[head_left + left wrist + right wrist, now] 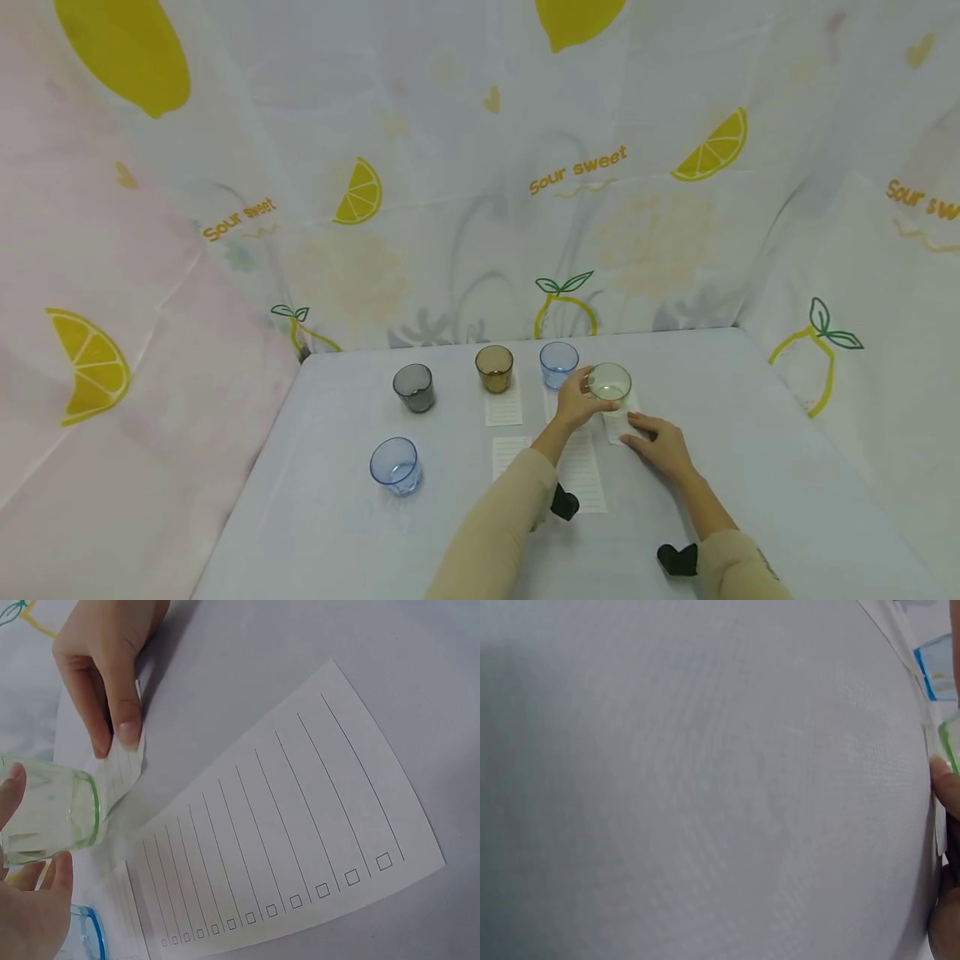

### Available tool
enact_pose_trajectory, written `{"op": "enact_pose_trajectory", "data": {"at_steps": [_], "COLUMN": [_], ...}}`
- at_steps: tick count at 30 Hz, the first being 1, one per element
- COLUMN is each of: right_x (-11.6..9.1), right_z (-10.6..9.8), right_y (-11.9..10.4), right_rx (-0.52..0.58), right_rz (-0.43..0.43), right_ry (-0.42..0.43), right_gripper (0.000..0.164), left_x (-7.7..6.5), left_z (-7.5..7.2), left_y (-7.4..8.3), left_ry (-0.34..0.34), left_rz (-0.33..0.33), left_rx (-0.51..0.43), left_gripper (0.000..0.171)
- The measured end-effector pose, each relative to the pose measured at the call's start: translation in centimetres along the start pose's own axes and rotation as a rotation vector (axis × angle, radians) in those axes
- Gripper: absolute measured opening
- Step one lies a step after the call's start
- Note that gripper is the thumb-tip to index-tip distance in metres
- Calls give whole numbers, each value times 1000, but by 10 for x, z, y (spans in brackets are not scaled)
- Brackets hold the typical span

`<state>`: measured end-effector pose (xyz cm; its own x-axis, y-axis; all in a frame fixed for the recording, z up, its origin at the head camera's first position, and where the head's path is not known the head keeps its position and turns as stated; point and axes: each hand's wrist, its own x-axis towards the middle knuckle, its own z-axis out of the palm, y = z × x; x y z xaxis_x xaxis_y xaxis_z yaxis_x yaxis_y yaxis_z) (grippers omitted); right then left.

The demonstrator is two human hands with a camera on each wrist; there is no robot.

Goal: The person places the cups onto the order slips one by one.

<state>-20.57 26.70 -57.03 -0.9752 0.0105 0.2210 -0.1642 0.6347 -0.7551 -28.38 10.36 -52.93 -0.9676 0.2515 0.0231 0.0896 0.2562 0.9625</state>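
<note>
My left hand (577, 404) grips a pale green glass (610, 383) by its side, at the back right of the table. In the left wrist view, the green glass (49, 810) is tilted, with fingers curled round it. My right hand (663, 448) holds the right edge of a lined paper slip (617, 427) between thumb and finger, just in front of the glass. The slip (122, 771) looks slightly bent there. A blue glass (558, 367) stands just left of the green one. Only fingertips (946, 784) of my right hand show at the right wrist view's edge.
A brown glass (494, 371) stands behind another paper slip (503, 410). A grey glass (415, 388) and a second blue glass (396, 467) stand to the left. A long lined sheet with small boxes (300, 825) lies under my left forearm. A lemon-print cloth (450, 167) hangs behind the table.
</note>
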Motion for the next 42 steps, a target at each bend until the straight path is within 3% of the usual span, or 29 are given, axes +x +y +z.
{"op": "enact_pose_trajectory", "data": {"at_steps": [7,19,25,37,42], "right_x": [0,0,0,1,0], "right_z": [2,2,3,3,2], "right_y": [2,2,0,1,0], "right_rx": [2,-6,-27,-44,-37], "right_rz": [-4,-22,-29,-56,-46], "right_ry": [12,36,48,55,50], "right_gripper": [39,37,36,35,36], "left_x": [-3,2,4,4,5], "left_z": [-1,7,9,12,14], "left_y": [4,8,10,12,11], "left_ry": [43,56,23,-60,-64], "left_rz": [-19,-24,-27,8,2], "left_rx": [41,16,37,177,206], "left_gripper": [73,70,71,77,78]}}
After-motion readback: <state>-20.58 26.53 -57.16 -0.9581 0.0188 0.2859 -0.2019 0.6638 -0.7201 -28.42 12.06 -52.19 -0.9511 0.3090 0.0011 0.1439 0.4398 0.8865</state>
